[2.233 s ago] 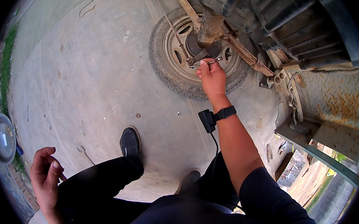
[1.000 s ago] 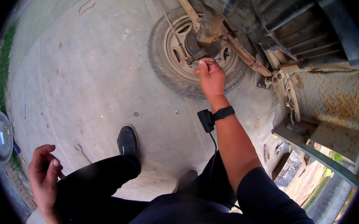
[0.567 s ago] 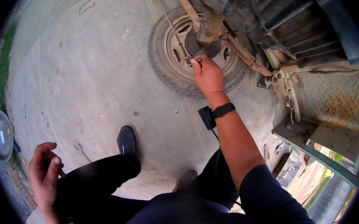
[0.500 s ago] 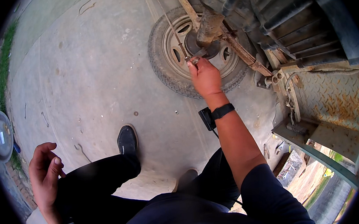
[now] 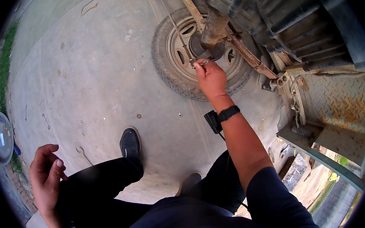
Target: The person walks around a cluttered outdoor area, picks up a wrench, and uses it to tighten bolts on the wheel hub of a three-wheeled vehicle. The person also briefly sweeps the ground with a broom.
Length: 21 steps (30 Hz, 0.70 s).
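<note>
My right hand (image 5: 212,79) reaches forward over a wheel (image 5: 162,64) lying flat on the ground. Its thumb and fingers are closed on the near end of a thin metal rod (image 5: 173,21), where a coil spring (image 5: 189,55) sits around it. The small metal part right at the fingertips is partly hidden. Past the fingers are a rusty cylindrical piece (image 5: 213,29) and a flat rusty bar (image 5: 246,52) of the vehicle's underside. Off to the left, my left hand (image 5: 47,176) hovers beside my knee, fingers loosely bent and thumb apart, holding nothing visible.
A dark ribbed vehicle underside (image 5: 303,25) and a rusted tread plate (image 5: 338,99) crowd the right. An open-end wrench (image 5: 83,155) and a washer (image 5: 139,116) lie on the concrete (image 5: 100,86). A round metal basin (image 5: 0,138) stands at the far left.
My right hand has shifted very slightly to the right, still gripping the rod's end. The left hand has barely moved.
</note>
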Each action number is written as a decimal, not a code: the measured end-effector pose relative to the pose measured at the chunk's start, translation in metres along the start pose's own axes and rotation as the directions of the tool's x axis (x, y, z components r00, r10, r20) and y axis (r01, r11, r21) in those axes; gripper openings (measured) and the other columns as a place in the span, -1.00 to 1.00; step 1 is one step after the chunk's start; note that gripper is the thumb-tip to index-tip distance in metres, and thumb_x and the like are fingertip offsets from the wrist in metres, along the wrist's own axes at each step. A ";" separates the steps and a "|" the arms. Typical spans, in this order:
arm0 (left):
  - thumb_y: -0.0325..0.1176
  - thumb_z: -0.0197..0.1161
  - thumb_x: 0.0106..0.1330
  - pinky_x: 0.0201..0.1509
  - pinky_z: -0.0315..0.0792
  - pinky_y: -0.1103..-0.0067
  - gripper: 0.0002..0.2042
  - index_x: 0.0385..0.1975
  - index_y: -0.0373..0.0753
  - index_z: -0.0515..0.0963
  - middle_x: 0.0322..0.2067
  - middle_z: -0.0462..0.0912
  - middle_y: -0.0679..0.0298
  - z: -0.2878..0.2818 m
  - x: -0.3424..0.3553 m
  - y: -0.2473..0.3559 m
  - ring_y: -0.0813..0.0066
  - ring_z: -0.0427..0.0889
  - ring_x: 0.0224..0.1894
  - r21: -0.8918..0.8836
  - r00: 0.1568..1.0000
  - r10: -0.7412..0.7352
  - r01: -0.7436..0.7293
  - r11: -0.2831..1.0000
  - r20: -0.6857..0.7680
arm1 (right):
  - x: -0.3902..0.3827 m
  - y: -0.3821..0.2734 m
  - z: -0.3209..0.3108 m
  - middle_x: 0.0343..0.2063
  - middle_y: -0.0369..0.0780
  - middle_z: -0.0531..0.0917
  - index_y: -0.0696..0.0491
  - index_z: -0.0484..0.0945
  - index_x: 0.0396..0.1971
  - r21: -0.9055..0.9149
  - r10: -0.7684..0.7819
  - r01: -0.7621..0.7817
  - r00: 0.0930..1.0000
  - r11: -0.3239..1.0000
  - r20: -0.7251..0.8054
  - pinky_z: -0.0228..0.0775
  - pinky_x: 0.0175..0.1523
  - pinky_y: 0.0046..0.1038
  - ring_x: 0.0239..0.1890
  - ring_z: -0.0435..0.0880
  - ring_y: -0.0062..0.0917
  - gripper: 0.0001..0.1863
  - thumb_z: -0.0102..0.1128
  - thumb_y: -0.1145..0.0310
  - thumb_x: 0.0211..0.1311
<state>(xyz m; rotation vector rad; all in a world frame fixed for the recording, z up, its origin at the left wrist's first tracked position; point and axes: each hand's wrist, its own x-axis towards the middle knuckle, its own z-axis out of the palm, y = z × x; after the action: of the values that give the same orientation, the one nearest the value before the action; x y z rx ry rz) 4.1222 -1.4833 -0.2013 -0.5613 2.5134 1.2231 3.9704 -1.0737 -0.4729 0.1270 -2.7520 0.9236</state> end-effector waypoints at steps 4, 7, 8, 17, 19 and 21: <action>-0.36 0.26 0.36 -0.51 0.36 0.75 -0.72 -0.02 -0.34 0.45 -0.54 0.38 0.43 0.001 0.001 0.003 0.73 0.38 -0.51 -0.020 1.000 -0.004 0.005 1.000 0.005 | 0.005 0.014 0.011 -0.42 -0.18 0.66 0.01 0.59 -0.37 0.276 0.247 -0.222 0.967 0.935 -0.058 0.47 -0.25 -0.27 -0.39 0.68 -0.31 -0.83 0.24 0.22 0.25; -0.34 0.27 0.36 -0.50 0.36 0.75 -0.70 -0.02 -0.35 0.45 -0.54 0.39 0.43 0.000 -0.001 0.004 0.73 0.37 -0.51 -0.002 1.000 -0.017 0.017 1.000 0.018 | 0.007 0.017 0.014 -0.45 -0.19 0.66 0.05 0.55 -0.32 0.411 0.371 -0.354 0.928 0.840 0.041 0.50 -0.34 -0.37 -0.50 0.69 -0.37 -0.82 0.19 0.24 0.33; -0.33 0.27 0.36 -0.50 0.36 0.75 -0.70 -0.02 -0.34 0.45 -0.53 0.39 0.43 0.000 -0.002 0.003 0.73 0.37 -0.51 0.002 1.000 -0.017 0.017 1.000 0.017 | 0.007 0.026 0.012 -0.46 -0.20 0.65 0.06 0.53 -0.32 0.554 0.528 -0.483 0.844 0.678 0.090 0.50 -0.37 -0.41 -0.52 0.68 -0.40 -0.81 0.17 0.24 0.35; -0.34 0.27 0.36 -0.51 0.36 0.75 -0.71 -0.03 -0.34 0.46 -0.54 0.38 0.43 0.002 0.000 0.006 0.73 0.37 -0.51 0.006 1.000 -0.004 0.004 1.000 0.021 | 0.006 0.066 0.000 -0.53 -0.25 0.58 0.08 0.45 -0.30 0.799 0.796 -0.551 0.358 -0.242 0.488 0.55 -0.48 -0.50 -0.58 0.66 -0.44 -0.82 0.09 0.27 0.43; -0.34 0.27 0.36 -0.51 0.37 0.75 -0.71 -0.03 -0.34 0.46 -0.54 0.38 0.43 0.001 0.001 0.002 0.73 0.38 -0.50 -0.010 1.000 0.008 -0.007 1.000 0.022 | 0.010 0.063 -0.008 -0.52 -0.26 0.59 0.08 0.46 -0.29 0.817 0.792 -0.577 0.506 0.016 0.342 0.53 -0.49 -0.53 -0.59 0.65 -0.47 -0.79 0.09 0.24 0.42; -0.33 0.26 0.37 -0.52 0.37 0.75 -0.70 -0.02 -0.34 0.45 -0.54 0.37 0.44 0.000 -0.002 0.002 0.74 0.37 -0.51 0.004 1.000 -0.004 0.004 1.000 0.004 | 0.008 0.037 -0.010 -0.51 -0.26 0.61 0.09 0.46 -0.27 0.796 0.695 -0.529 0.690 0.294 0.202 0.52 -0.49 -0.57 -0.60 0.64 -0.50 -0.76 0.09 0.21 0.42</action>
<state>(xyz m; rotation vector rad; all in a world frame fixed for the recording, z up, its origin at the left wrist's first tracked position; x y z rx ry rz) 4.1236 -1.4816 -0.1995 -0.5619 2.5102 1.2166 3.9587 -1.0382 -0.4846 -0.9223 -1.8831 2.2329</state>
